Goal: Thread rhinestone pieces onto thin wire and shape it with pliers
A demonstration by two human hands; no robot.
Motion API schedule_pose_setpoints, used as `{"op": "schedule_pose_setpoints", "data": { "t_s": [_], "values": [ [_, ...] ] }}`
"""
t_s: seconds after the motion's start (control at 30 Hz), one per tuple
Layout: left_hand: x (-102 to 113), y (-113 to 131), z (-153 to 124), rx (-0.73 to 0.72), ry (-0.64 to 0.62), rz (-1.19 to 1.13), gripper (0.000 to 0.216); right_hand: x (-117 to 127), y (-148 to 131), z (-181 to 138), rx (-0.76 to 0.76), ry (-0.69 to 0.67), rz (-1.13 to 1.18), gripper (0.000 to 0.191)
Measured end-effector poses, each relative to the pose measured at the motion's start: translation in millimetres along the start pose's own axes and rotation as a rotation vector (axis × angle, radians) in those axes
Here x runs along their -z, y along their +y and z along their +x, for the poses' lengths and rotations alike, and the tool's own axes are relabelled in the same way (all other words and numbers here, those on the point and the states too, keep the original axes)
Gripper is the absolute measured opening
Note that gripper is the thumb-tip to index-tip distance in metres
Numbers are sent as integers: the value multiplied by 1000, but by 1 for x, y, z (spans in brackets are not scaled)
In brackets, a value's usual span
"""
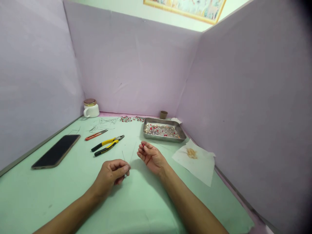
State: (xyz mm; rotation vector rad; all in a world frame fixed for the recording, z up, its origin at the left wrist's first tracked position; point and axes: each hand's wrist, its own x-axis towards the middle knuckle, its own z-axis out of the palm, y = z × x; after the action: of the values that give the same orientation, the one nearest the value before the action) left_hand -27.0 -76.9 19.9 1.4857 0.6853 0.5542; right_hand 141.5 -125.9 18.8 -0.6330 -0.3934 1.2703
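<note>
My left hand [116, 172] is closed in a pinch on thin wire [123, 156], whose ends stick up above the fingers. A small silvery bead [125, 175] shows just below the fingertips. To its right and a little farther off, my right hand [153, 157] is raised, palm partly turned up, with a small red bead [143, 146] between thumb and fingers. The two hands are apart. Beyond the right hand stands a metal tray [165, 139] holding many small clear, gold and red beads [159, 130].
Yellow-black pliers [108, 145], orange-handled snips [96, 135] and a phone [57, 151] lie left. Behind are a lidded white mug [91, 110], loose wires [104, 121], beaded pieces [126, 119] and a small brown pot [163, 114]. White paper [202, 165] with a tan clump lies right. Partitions enclose the table.
</note>
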Motion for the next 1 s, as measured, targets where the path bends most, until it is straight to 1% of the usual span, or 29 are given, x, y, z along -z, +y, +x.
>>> {"op": "schedule_pose_setpoints", "data": {
  "t_s": [0.1, 0.23, 0.3, 0.4, 0.47, 0.53, 0.57, 0.63, 0.7, 0.73, 0.8, 0.87, 0.93, 1.0],
  "values": [
    [1, 3, 1, 20, 65, 91, 21, 0, -1, 1, 5, -10, 15, 22],
    [3, 2, 11, -9, 161, 365, 22, 0, -4, 1, 26, 3, 16, 24],
    [2, -1, 21, -25, 150, 468, 21, -2, -6, 0, 27, 0, 15, 25],
    [-3, -3, 39, -32, 74, 571, 18, -5, -7, -2, 27, -10, 16, 26],
    [-7, 1, 51, -52, 38, 668, 17, -6, -8, -3, 33, -18, 19, 26],
    [-4, 9, 60, -81, 54, 780, 20, -7, -10, -4, 44, -5, 33, 26],
    [0, 14, 64, -99, 89, 841, 23, -7, -10, -4, 46, 11, 43, 26],
    [17, 23, 69, -135, 192, 970, 26, -7, -11, -4, 42, 47, 61, 24],
    [42, 28, 72, -149, 292, 1097, 26, -6, -10, -4, 29, 63, 64, 23],
    [55, 28, 74, -142, 308, 1154, 26, -6, -9, -4, 21, 60, 60, 24],
    [78, 24, 77, -100, 293, 1238, 32, -7, -6, -5, 1, 46, 45, 24],
    [92, 17, 81, -62, 238, 1285, 39, -9, -2, -6, -24, 32, 25, 24],
    [95, 10, 84, -43, 199, 1318, 38, -10, 1, -7, -39, 22, 2, 23],
    [91, 6, 86, -29, 192, 1345, 35, -10, 3, -8, -45, 19, -23, 22]
  ]
}}
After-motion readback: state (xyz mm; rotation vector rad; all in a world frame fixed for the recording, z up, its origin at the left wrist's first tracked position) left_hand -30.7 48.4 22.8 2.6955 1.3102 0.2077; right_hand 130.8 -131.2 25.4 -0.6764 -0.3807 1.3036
